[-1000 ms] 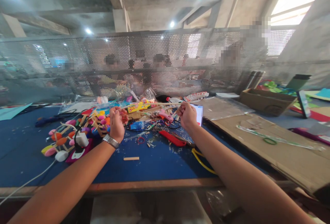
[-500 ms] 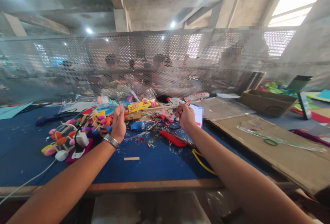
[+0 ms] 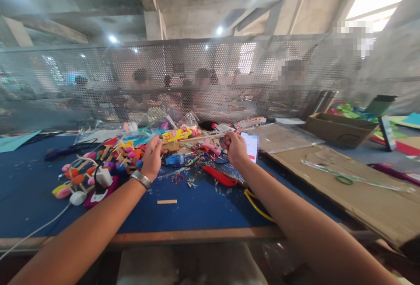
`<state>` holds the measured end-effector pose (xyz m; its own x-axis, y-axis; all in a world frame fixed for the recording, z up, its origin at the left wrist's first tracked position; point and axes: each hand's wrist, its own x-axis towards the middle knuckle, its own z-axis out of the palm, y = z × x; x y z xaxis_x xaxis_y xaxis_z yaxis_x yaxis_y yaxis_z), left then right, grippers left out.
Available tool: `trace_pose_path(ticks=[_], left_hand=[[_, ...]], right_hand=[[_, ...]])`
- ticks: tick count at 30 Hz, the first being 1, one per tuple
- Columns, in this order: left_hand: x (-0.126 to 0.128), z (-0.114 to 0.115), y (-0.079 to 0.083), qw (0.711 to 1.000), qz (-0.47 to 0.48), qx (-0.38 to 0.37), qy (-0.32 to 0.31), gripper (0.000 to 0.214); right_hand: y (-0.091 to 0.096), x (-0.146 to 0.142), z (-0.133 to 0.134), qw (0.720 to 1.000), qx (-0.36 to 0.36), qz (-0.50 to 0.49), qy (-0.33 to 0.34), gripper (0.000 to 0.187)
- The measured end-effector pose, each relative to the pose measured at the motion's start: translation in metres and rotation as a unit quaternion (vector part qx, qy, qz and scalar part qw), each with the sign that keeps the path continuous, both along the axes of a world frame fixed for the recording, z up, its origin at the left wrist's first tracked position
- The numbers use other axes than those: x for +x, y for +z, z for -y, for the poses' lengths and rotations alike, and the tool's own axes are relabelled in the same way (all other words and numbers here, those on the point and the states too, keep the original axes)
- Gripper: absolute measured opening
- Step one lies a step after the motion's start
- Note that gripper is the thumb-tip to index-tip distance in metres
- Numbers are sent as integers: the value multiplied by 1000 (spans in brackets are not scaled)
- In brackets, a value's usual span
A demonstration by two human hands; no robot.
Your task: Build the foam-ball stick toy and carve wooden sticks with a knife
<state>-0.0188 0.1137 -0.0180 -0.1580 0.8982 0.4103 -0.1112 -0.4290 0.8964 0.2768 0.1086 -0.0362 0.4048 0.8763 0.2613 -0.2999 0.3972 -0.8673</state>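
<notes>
1 thin tan wooden-looking stick [image 3: 210, 136], pinched by the right hand [image 3: 236, 148], seems unattached yet, left hand [image 3: 152, 159] loosely open, seemingly empty, 1 flat tan wooden stick [image 3: 167, 202] unused

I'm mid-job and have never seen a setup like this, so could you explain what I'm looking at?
There's no machine: these are a person's bare left hand and right hand, seen by one head-worn camera looking forward and down. The blue tabletop carries clutter: colourful pieces, a yellow packet, a red-handled tool and a flat wooden stick. The right hand pinches a thin pale strip pointing leftward; the left hand is open, with nothing clearly in it.
</notes>
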Motion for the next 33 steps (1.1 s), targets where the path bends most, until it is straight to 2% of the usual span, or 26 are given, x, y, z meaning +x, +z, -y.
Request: trace_pose_path(ticks=[6,19,24,30,33], left_hand=[[1,3,5,1000,1,-12,-13,34],[3,11,6,993,-49,-53,-91,35],[2,10,4,993,-62,-44,-91,35],[-3,2,3,996,-67,-30,-59,44],[-2,3,3,994,-81,-29,-69,44]], right_hand=[[1,-2,1,1000,-2,-14,4,24],[1,-3,1,1000,-18,-14,15,25],[0,-4,2,999,-26,-2,26,27],[1,-4,2,998,-39,16,42,28],[0,-5,2,997,-44,29,54,29]])
